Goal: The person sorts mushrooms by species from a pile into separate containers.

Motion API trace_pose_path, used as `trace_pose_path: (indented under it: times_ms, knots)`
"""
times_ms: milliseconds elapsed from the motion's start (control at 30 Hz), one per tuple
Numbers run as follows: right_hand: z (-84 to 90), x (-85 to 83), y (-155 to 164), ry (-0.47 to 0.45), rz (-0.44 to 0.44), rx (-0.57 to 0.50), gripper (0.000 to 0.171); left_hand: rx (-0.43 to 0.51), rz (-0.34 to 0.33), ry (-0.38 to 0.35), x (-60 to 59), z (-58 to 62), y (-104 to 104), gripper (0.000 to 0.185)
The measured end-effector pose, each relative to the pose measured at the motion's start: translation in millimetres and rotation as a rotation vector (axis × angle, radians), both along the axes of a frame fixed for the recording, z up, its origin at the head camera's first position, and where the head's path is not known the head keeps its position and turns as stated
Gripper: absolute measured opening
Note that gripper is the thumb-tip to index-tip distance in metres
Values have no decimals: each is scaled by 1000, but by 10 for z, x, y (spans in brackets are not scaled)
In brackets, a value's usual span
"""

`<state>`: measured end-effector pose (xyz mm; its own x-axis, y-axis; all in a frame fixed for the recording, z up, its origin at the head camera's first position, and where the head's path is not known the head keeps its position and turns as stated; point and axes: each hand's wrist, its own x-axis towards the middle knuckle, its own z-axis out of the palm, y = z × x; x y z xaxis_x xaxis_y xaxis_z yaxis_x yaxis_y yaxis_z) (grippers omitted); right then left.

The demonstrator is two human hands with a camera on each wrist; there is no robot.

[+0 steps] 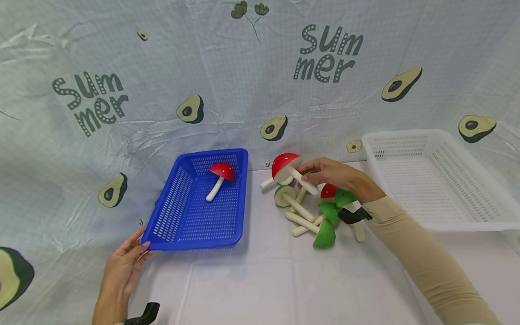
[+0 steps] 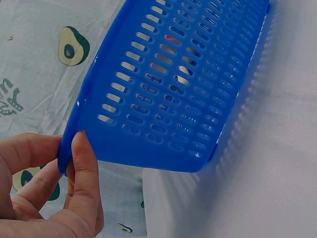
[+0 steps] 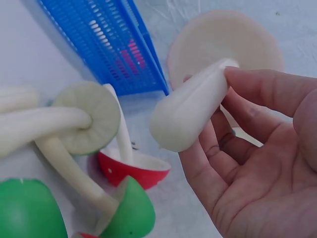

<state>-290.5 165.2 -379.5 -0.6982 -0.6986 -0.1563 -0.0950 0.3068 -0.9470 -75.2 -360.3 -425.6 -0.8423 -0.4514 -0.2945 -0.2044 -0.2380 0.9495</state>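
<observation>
My left hand (image 1: pixel 127 264) pinches the near-left corner of a blue basket (image 1: pixel 191 246); the left wrist view shows thumb and fingers on its rim (image 2: pixel 79 114). Inside that basket lies one toy mushroom with a red cap (image 1: pixel 222 170). Between the baskets, my right hand (image 1: pixel 331 174) pinches the white stem (image 3: pixel 190 111) of another red-capped mushroom (image 1: pixel 285 164), lifted over a pile. In the pile are several green-capped mushrooms (image 1: pixel 325 234) and red-capped ones (image 1: pixel 328 191), some partly hidden by the right hand and wrist.
A white basket (image 1: pixel 443 225) stands at the right. Behind everything hangs a pale cloth (image 1: pixel 235 67) printed with avocados and lettering. The table (image 1: pixel 260 289) has a white cover.
</observation>
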Motion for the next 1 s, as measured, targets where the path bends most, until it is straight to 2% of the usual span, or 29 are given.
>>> trace_pose_path:
  times_ms: [267, 567, 1000]
  knots:
    - [-7, 15, -120, -56, -58, -63, 40, 17, -15, 36, 16, -15, -3, 56]
    - [83, 67, -306, -101, -110, -95, 44, -7, 10, -16, -4, -8, 1, 59]
    - [154, 107, -626, -121, -166, -186, 47, -16, 2, -10, -7, -10, -5, 58]
